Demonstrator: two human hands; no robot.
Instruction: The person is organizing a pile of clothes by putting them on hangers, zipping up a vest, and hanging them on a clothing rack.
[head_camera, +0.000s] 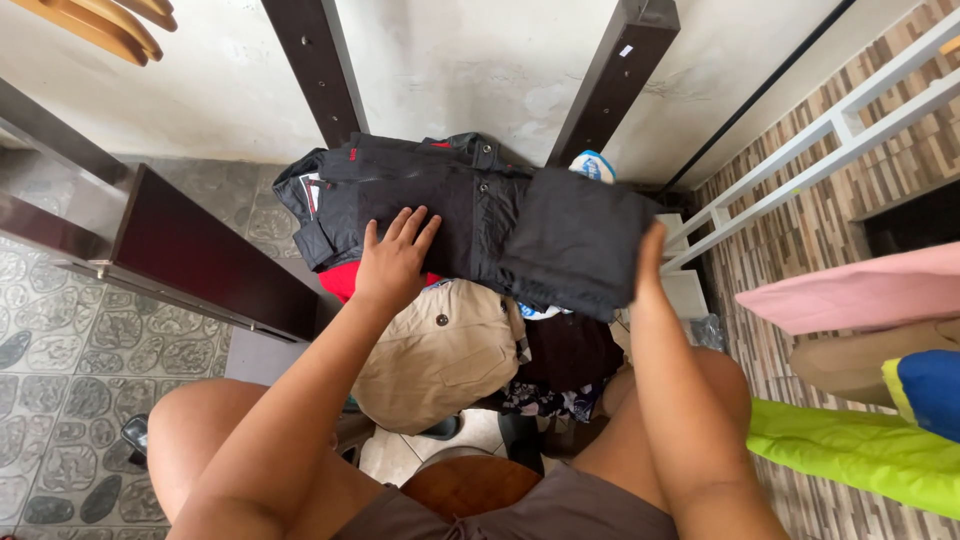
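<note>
**Folding the black garment flat**

The left hand (396, 258) is pressing down, palm flat and fingers spread wide, on the black garment (480, 215), near its middle. The right hand (650, 262) is lying edge-on against the folded-over end of the same cloth; its fingers are mostly hidden behind that fold, so I cannot tell how far they are closing on it. The garment is resting across a heap of clothes, with a tan piece (440, 350) just below the left wrist and a red one (345, 282) peeking out beside the left palm.

To do this fold well, the left palm should be pinning the cloth while the right is drawing its end over squarely, with the edges lining up. The soft heap underneath is likely giving way, so even pressure matters.
</note>
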